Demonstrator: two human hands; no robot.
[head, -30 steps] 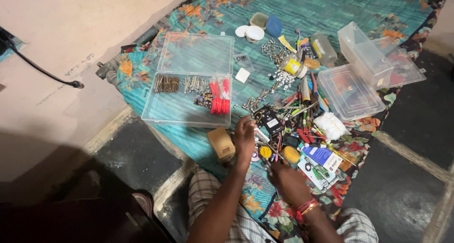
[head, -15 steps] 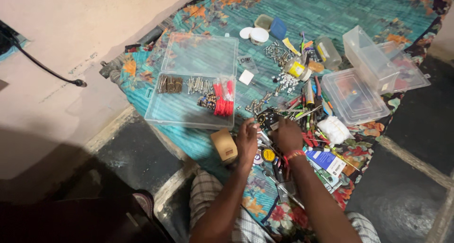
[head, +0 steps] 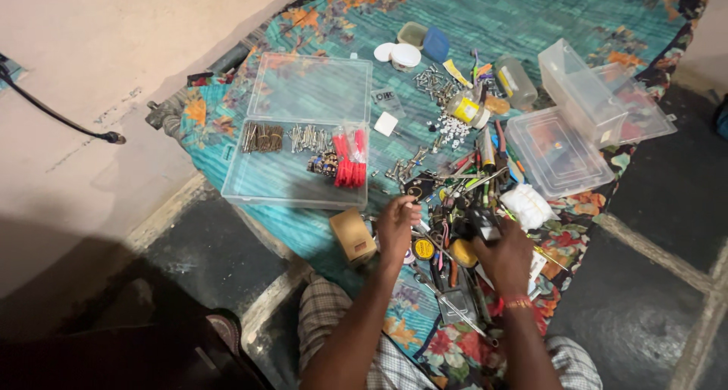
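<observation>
I'm looking down at a floral teal cloth (head: 531,11) spread on the floor, and both hands are deep in the heap of small tools and parts (head: 462,200) near its near edge. My left hand (head: 396,227) rests fingers-down at the heap's left fringe, just beside a small brown cardboard box (head: 353,236); whether it pinches anything I cannot tell. My right hand (head: 504,255) is curled around a small dark object (head: 484,224) (too shadowed to name), lifted just clear of the pile beside the round yellow tape measure (head: 424,248). This reads to me as sorting: picking pieces out of the jumble. The open clear organiser case (head: 303,179) toward the cloth's left edge already carries nails, screws and red plugs (head: 349,158), while two empty clear boxes (head: 557,151) sit toward the right edge. Next move, I judge, calls for identifying that dark piece and carrying it across without dragging loose bits along.
</observation>
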